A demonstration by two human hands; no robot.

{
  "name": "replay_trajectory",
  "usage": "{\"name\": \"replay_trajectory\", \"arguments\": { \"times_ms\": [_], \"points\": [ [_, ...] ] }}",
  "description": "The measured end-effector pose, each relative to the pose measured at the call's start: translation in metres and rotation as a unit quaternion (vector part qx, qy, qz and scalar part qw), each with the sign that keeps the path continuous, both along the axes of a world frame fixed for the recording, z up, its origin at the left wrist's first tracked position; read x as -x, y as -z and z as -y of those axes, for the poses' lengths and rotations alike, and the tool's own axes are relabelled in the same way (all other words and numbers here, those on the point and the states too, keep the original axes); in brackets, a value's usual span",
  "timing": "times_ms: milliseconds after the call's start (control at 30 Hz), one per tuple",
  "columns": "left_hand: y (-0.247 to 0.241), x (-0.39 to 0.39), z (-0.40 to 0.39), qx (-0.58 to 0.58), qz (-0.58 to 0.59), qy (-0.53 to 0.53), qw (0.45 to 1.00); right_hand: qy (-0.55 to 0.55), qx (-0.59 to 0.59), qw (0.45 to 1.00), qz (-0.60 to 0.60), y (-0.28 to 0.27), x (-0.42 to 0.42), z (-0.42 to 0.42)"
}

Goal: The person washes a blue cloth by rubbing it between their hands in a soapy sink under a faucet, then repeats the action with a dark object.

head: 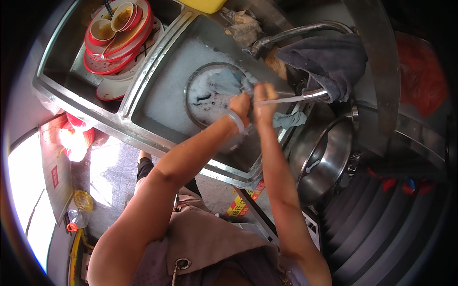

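Both my hands are close together over the right basin of a stainless steel double sink (157,103). My left hand (240,106), with a pale band at the wrist, has its fingers curled. My right hand (265,97) is blurred beside it, its fingers bent. Something blurred and greyish lies between the hands; what each one holds is unclear. Just left of them, a round metal-rimmed vessel (189,103) holds foam and a pale blue cloth (226,80). A whitish stream runs from a metal spout (315,95) to my right hand. Another light blue cloth (290,119) lies on the sink's right edge.
Red-rimmed plates (93,64) and small bowls (123,18) with brown residue are stacked in the left basin. A dark grey towel (325,60) drapes near a curved faucet (307,28). A large steel pot (332,153) stands right of the sink. Crumpled rags (245,30) lie behind.
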State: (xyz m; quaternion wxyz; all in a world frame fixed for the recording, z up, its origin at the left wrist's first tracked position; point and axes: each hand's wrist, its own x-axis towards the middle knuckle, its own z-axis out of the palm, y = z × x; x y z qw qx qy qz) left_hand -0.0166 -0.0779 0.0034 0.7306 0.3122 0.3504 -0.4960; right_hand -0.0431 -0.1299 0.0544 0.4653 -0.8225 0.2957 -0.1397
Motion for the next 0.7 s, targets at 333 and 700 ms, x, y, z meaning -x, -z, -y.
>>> {"name": "replay_trajectory", "arguments": {
  "times_ms": [333,700],
  "points": [
    [-0.029,-0.017,-0.013,0.206,0.001,-0.113,0.972,0.174,-0.122,0.977,-0.006,0.037,0.008,0.057],
    [-0.03,-0.05,-0.033,0.371,-0.019,-0.072,0.926,0.028,-0.567,0.815,-0.119,-0.031,0.033,0.025]
  ]
}}
